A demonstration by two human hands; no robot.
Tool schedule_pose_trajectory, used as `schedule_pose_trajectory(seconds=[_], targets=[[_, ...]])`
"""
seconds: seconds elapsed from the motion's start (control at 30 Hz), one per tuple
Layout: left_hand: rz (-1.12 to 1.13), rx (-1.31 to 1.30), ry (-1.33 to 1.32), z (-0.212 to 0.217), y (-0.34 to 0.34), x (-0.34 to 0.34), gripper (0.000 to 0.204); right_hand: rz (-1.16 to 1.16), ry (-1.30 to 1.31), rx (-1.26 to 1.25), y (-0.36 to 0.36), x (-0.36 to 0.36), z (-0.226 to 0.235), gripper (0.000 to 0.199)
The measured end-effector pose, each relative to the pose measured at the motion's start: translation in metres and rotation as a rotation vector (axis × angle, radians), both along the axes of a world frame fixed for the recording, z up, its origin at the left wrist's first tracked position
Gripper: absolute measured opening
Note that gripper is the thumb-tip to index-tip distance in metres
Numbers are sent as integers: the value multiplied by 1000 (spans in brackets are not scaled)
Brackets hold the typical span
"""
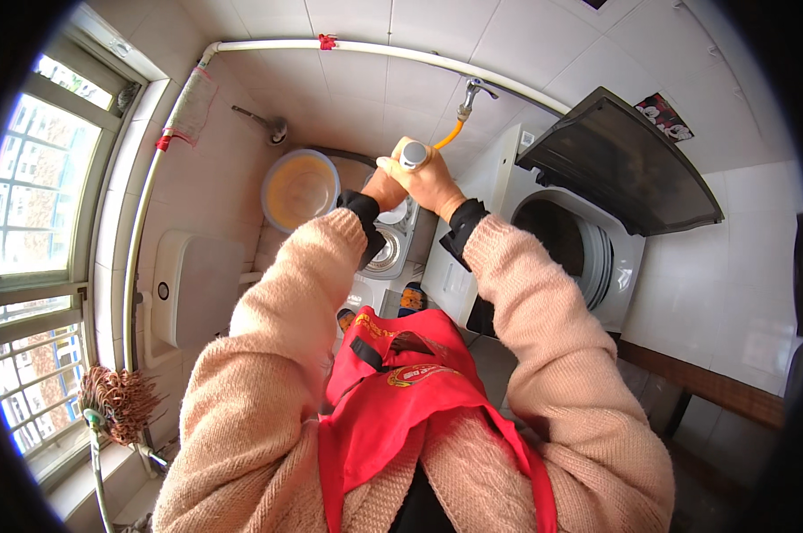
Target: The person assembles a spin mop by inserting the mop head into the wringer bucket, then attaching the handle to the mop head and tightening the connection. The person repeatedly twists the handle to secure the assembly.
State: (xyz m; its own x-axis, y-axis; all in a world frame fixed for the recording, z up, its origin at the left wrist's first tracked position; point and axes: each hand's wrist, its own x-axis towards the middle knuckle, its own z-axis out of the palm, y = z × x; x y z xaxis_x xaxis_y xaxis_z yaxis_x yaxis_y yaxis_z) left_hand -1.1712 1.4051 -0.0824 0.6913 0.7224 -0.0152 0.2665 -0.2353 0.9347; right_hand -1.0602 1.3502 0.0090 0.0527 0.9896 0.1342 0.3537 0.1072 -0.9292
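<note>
Both arms reach forward, and my hands meet around an upright pole (pixel 414 155), seen almost end-on with a grey and white cap on top. My right hand (pixel 435 185) is wrapped round it just below the cap. My left hand (pixel 385 187) is closed against it on the left side, partly behind the right hand. Under my hands stands a grey bucket (pixel 407 246) with a round slotted metal spin basket (pixel 384 254). The pole's lower end is hidden by my hands and wrists.
A pale basin (pixel 301 190) stands left of the bucket. To the right is a top-loading washing machine (pixel 623 266) with its dark lid (pixel 623 160) raised. A tap (pixel 469 96) with a yellow hose is on the wall ahead. A brown mop head (pixel 119 401) leans by the window.
</note>
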Motion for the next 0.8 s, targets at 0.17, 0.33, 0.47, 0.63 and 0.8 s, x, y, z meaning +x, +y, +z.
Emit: schedule_pose_trajectory(seconds=[0.17,0.33,0.47,0.63,0.8], targets=[[8,270,-144,60,-12,-1,16,150,-57,15,-5,4,56,22],[-129,96,-359,189,-34,-16,45,241,28,250,-28,6,171,18],[-245,224,-292,250,-37,-32,40,251,51,423,-37,-1,222,17],[-122,117,-287,215,-24,-20,37,173,270,285,-13,-18,178,21],[-91,92,-306,145,-5,-10,32,94,261,188,3,-13,115,23]])
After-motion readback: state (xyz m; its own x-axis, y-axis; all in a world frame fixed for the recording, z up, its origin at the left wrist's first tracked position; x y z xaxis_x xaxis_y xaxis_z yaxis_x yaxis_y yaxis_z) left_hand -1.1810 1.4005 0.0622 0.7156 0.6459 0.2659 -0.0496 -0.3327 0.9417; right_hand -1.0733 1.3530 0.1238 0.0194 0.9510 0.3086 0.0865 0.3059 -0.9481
